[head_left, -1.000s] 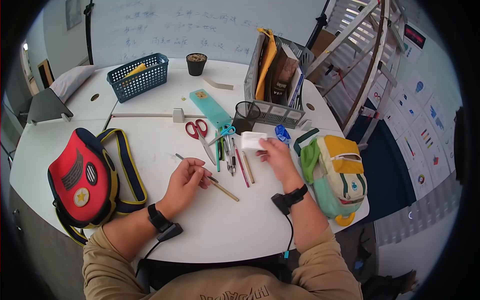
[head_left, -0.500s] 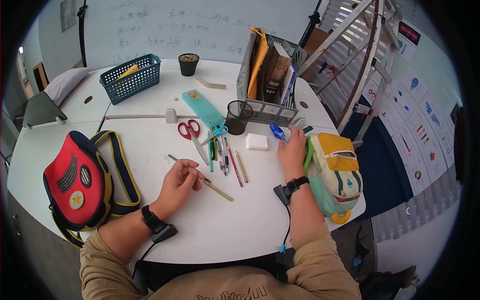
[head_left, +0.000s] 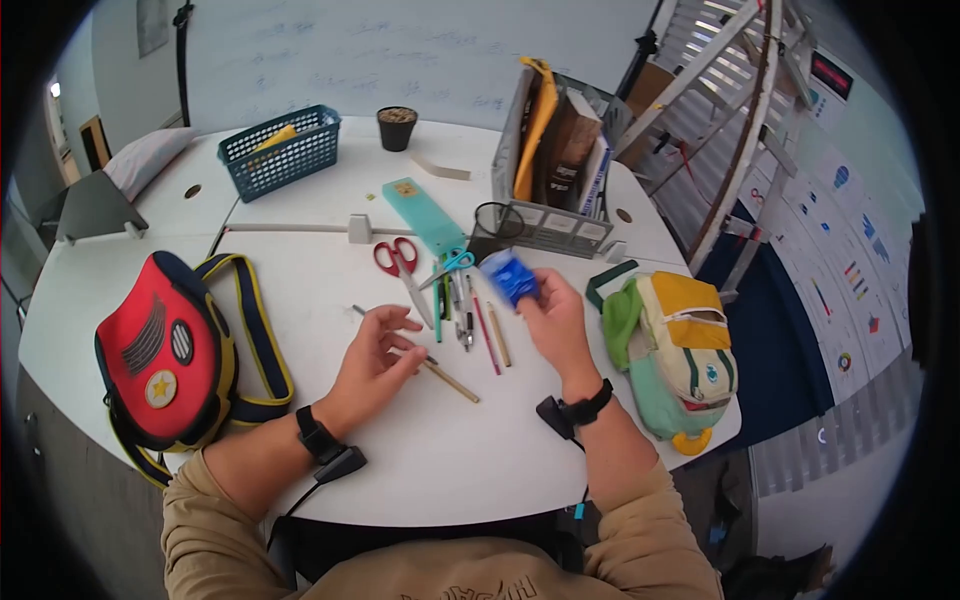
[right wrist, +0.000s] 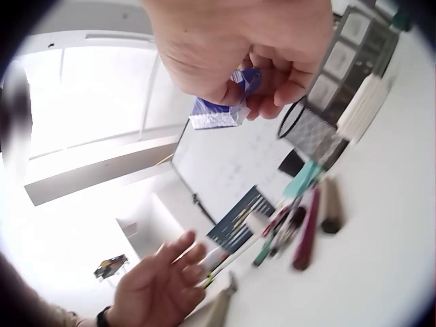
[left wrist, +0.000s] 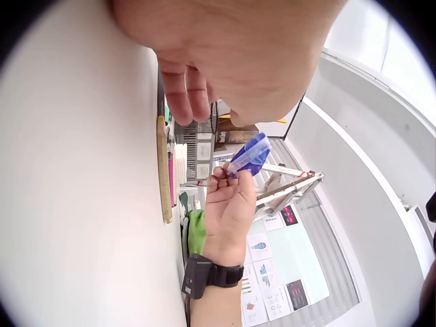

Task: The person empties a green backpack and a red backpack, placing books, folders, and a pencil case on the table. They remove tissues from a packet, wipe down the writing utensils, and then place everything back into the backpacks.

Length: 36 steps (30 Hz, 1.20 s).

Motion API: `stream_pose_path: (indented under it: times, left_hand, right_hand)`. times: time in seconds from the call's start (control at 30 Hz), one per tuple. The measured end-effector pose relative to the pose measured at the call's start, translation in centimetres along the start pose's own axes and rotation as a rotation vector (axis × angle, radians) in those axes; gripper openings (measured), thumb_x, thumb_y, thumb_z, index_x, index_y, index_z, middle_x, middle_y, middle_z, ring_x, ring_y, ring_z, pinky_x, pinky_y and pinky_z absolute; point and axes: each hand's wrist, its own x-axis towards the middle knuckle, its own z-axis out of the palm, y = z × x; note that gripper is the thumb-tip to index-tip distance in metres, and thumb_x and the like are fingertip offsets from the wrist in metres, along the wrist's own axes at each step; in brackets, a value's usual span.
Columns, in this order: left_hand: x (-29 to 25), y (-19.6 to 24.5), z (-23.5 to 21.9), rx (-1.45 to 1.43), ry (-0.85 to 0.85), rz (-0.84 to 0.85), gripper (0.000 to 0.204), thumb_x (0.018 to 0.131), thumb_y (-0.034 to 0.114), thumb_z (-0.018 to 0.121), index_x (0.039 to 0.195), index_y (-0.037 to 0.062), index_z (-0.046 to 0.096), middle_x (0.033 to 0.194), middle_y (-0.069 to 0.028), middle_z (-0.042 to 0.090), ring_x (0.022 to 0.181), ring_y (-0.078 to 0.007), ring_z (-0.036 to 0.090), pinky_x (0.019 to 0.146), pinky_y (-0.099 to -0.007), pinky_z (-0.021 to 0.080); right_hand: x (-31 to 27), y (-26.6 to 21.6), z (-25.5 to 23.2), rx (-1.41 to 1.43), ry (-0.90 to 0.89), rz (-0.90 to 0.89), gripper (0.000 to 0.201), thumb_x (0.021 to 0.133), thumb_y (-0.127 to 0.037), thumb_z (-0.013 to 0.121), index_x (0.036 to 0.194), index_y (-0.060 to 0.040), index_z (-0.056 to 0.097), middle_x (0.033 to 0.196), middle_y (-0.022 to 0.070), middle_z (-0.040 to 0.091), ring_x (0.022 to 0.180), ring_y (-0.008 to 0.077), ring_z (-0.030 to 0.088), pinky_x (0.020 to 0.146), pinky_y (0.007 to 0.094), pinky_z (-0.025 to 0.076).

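Note:
My right hand (head_left: 557,322) pinches a small blue plastic-wrapped packet (head_left: 509,279) between thumb and fingers, held up over the right part of the pens. White shows at one end of the packet (right wrist: 216,120) in the right wrist view. My left hand (head_left: 370,362) holds nothing and hovers palm inward, fingers loosely bent, by a slim tan stick (head_left: 453,383) with a dark tip that lies on the table. Past the right hand, a white stack with thin layers (right wrist: 364,107) shows in the right wrist view; the head view has it hidden.
Red-handled scissors (head_left: 396,262), light-blue scissors (head_left: 457,260), several pens and pencils (head_left: 487,325) and a teal case (head_left: 425,217) lie mid-table. A black mesh cup (head_left: 497,232) and a book-filled grey rack (head_left: 555,229) stand behind. Bags flank them: red (head_left: 150,345), cream-green (head_left: 680,345).
My right hand set down the white stack, reached right for the blue packet, and has brought it back left, lifted. The left hand stays in place, its fingers spread a little more.

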Motion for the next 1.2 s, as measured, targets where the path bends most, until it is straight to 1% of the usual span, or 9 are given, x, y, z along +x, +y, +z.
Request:
stream_pose_path:
  times: [0.13, 0.23, 0.37, 0.43, 0.63, 0.73, 0.87, 1.13, 1.2]
  left_hand:
    - [-0.2, 1.6, 0.5, 0.051, -0.014, 0.118, 0.082, 0.104, -0.001, 0.079, 0.172, 0.0063, 0.033, 0.152, -0.0139, 0.056, 0.118, -0.0177, 0.067, 0.101, -0.0361, 0.063]
    - [-0.1, 0.5, -0.4, 0.205, -0.169, 0.156, 0.074, 0.105, -0.001, 0.078, 0.168, 0.0041, 0.04, 0.149, -0.013, 0.059, 0.12, -0.0169, 0.068, 0.101, -0.0349, 0.062]
    - [-0.6, 0.4, -0.1, 0.135, -0.203, -0.031, 0.066, 0.106, -0.001, 0.077, 0.163, 0.0013, 0.044, 0.136, -0.0101, 0.067, 0.114, -0.0154, 0.07, 0.097, -0.0332, 0.063]
    - [-0.6, 0.5, -0.1, 0.163, -0.235, 0.066, 0.061, 0.111, 0.005, 0.073, 0.163, 0.0, 0.043, 0.136, -0.0104, 0.067, 0.111, -0.0163, 0.071, 0.096, -0.0338, 0.063]
    - [-0.8, 0.8, 0.0, 0.009, -0.217, -0.051, 0.045, 0.123, 0.023, 0.053, 0.159, -0.0036, 0.048, 0.125, -0.0105, 0.071, 0.104, -0.0168, 0.074, 0.095, -0.0344, 0.063]
    - [-0.9, 0.9, 0.1, 0.041, -0.246, -0.068, 0.044, 0.124, 0.023, 0.05, 0.158, -0.0042, 0.051, 0.121, -0.0102, 0.072, 0.102, -0.0163, 0.074, 0.094, -0.0338, 0.063]
    - [-0.9, 0.2, 0.1, 0.076, -0.33, -0.046, 0.046, 0.124, 0.023, 0.049, 0.161, -0.004, 0.05, 0.119, -0.0095, 0.072, 0.102, -0.0164, 0.074, 0.093, -0.034, 0.064]
    - [-1.2, 1.0, 0.7, -0.009, -0.212, -0.072, 0.035, 0.125, 0.026, 0.049, 0.134, -0.0029, 0.066, 0.108, -0.0077, 0.073, 0.099, -0.015, 0.074, 0.089, -0.0337, 0.066]
    - [-1.1, 0.4, 0.4, 0.007, -0.245, -0.092, 0.034, 0.125, 0.026, 0.049, 0.128, -0.0025, 0.068, 0.108, -0.0074, 0.074, 0.098, -0.0142, 0.074, 0.088, -0.0331, 0.066]
  right_hand:
    - [-3.6, -2.2, 4.4, 0.031, -0.311, 0.126, 0.016, 0.1, 0.003, 0.077, 0.115, 0.0033, 0.072, 0.105, 0.004, 0.079, 0.096, 0.0091, 0.073, 0.085, 0.0259, 0.058]
    - [-4.7, -2.6, 5.1, 0.01, -0.374, 0.155, 0.018, 0.097, 0.002, 0.079, 0.114, 0.0032, 0.073, 0.104, 0.0046, 0.079, 0.094, 0.0097, 0.074, 0.084, 0.0271, 0.059]
    - [-4.8, -1.9, 5.2, -0.065, -0.332, 0.024, 0.022, 0.094, 0.003, 0.08, 0.115, 0.0025, 0.075, 0.104, 0.0064, 0.081, 0.094, 0.0096, 0.074, 0.083, 0.0276, 0.059]
    - [-4.9, -2.1, 5.4, -0.068, -0.3, 0.008, 0.022, 0.093, 0.002, 0.079, 0.114, 0.0022, 0.077, 0.105, 0.0073, 0.081, 0.093, 0.0095, 0.074, 0.081, 0.0279, 0.059]
    - [-5.3, -2.7, 5.1, -0.266, -0.381, 0.113, 0.02, 0.09, 0.0, 0.077, 0.109, 0.0052, 0.079, 0.097, 0.0123, 0.081, 0.088, 0.0138, 0.075, 0.075, 0.0307, 0.059]
    - [-5.7, -3.5, 5.7, -0.324, -0.283, -0.188, 0.025, 0.086, 0.002, 0.074, 0.11, 0.0061, 0.078, 0.092, 0.0148, 0.079, 0.082, 0.0203, 0.076, 0.074, 0.0327, 0.059]
    - [-5.5, -3.2, 5.7, -0.325, -0.249, -0.268, 0.027, 0.084, 0.003, 0.073, 0.111, 0.0056, 0.078, 0.092, 0.0179, 0.077, 0.078, 0.0275, 0.074, 0.073, 0.0355, 0.059]
    - [-6.0, -3.9, 5.4, -0.403, -0.286, -0.221, 0.03, 0.085, 0.0, 0.075, 0.114, 0.0027, 0.078, 0.096, 0.0181, 0.078, 0.079, 0.0323, 0.075, 0.073, 0.0393, 0.061]
    - [-5.8, -3.3, 5.6, -0.425, -0.202, -0.365, 0.034, 0.085, -0.001, 0.076, 0.119, 0.0005, 0.077, 0.1, 0.0171, 0.078, 0.083, 0.0332, 0.077, 0.075, 0.0401, 0.063]
